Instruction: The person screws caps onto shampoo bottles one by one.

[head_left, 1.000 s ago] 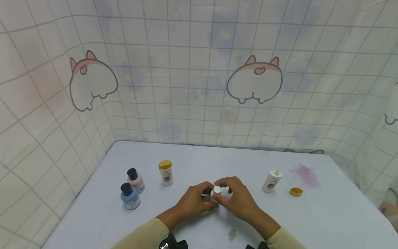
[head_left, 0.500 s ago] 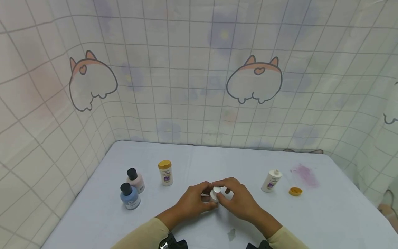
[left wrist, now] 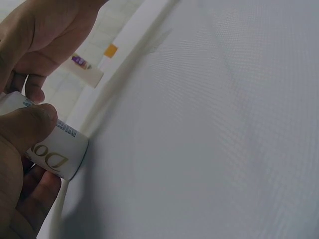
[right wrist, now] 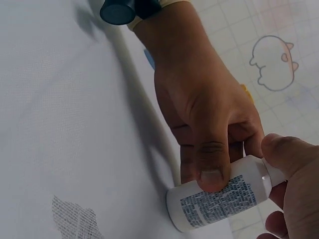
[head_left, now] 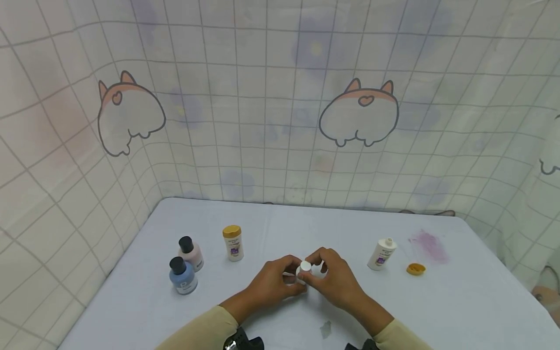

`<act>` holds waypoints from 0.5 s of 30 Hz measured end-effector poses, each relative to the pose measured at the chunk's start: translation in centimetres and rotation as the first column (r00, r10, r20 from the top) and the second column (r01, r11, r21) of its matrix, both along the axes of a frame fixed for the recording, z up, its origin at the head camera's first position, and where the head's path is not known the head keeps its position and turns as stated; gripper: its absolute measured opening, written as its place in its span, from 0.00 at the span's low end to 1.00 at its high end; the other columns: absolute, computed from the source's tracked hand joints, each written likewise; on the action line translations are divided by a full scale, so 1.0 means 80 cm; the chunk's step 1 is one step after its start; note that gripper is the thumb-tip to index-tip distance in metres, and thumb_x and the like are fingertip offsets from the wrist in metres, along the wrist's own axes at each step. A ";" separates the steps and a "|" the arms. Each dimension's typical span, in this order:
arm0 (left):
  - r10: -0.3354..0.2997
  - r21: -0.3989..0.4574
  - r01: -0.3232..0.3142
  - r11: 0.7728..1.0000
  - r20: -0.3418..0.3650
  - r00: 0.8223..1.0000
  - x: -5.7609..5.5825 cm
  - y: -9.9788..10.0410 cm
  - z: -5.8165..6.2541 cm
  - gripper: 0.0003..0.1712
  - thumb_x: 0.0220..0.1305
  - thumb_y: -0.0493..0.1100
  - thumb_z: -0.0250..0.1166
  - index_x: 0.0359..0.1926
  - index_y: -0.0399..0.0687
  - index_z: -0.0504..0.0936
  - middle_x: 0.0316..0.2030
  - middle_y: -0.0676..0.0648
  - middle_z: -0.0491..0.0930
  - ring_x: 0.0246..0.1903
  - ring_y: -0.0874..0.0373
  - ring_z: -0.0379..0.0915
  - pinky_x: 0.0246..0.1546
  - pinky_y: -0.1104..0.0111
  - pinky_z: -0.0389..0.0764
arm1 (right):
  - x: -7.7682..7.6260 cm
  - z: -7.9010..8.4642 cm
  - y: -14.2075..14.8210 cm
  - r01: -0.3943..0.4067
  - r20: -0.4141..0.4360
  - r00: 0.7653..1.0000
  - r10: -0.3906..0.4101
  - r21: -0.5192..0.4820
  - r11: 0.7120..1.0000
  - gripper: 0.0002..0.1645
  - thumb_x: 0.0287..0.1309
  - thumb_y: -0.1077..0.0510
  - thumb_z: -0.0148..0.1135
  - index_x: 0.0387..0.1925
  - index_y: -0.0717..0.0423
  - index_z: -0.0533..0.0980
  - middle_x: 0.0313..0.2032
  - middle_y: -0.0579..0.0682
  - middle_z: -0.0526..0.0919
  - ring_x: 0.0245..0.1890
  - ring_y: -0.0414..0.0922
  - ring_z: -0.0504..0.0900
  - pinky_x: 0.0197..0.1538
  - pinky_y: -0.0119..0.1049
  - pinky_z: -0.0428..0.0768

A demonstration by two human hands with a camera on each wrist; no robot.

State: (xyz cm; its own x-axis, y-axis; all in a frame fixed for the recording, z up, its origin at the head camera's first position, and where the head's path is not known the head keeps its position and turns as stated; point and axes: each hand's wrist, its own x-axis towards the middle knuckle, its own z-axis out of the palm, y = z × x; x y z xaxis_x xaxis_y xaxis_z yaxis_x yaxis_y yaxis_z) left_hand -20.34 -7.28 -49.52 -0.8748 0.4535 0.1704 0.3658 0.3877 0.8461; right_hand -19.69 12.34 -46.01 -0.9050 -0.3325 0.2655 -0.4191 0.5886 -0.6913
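A small white bottle [right wrist: 219, 201] stands on the table between both hands, with gold lettering and a printed block on its side. My left hand [head_left: 273, 284] grips its body, the thumb across one side and the fingers on the other. With thumb and fingertips, my right hand [head_left: 334, 277] pinches the white cap [head_left: 305, 266] at the top. In the right wrist view the cap is partly covered by the right thumb. The left wrist view shows the bottle's base right at the tabletop.
To the left stand a blue bottle [head_left: 185, 282] and a pale pink bottle [head_left: 196, 257], both black-capped. A yellow-capped white bottle [head_left: 234, 247] is behind the left hand. On the right are an uncapped white bottle [head_left: 381, 255], a loose yellow cap [head_left: 416, 269] and a pink stain [head_left: 430, 247].
The right thumb and fingers have shifted around the cap, turning one way and then back to their earlier position. My left hand and the bottle have stayed in place.
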 end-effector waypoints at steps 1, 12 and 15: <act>-0.001 -0.001 0.001 1.000 0.002 1.000 0.000 0.000 0.000 0.25 0.51 0.45 0.73 0.50 0.60 0.74 0.46 0.62 0.76 0.46 0.68 0.74 0.46 0.76 0.76 | 0.000 0.000 0.001 -0.011 -0.007 1.000 0.011 -0.002 1.000 0.19 0.47 0.36 0.68 0.38 0.35 0.73 0.38 0.32 0.74 0.36 0.40 0.73 0.37 0.35 0.75; 0.011 -0.030 -0.011 0.999 0.022 1.000 -0.001 -0.001 -0.001 0.26 0.51 0.45 0.73 0.51 0.56 0.73 0.46 0.59 0.76 0.45 0.69 0.74 0.45 0.79 0.75 | 0.000 -0.001 0.008 -0.179 -0.073 0.981 0.179 0.003 0.984 0.19 0.59 0.47 0.63 0.52 0.36 0.75 0.48 0.30 0.74 0.38 0.36 0.74 0.38 0.37 0.78; 0.007 -0.033 -0.007 0.999 0.016 1.000 0.000 -0.002 0.000 0.27 0.52 0.46 0.73 0.52 0.57 0.73 0.46 0.59 0.76 0.45 0.69 0.73 0.46 0.78 0.75 | 0.000 0.001 0.008 -0.174 -0.079 0.982 0.174 0.001 0.985 0.18 0.58 0.47 0.64 0.51 0.36 0.76 0.48 0.29 0.75 0.39 0.37 0.75 0.40 0.37 0.78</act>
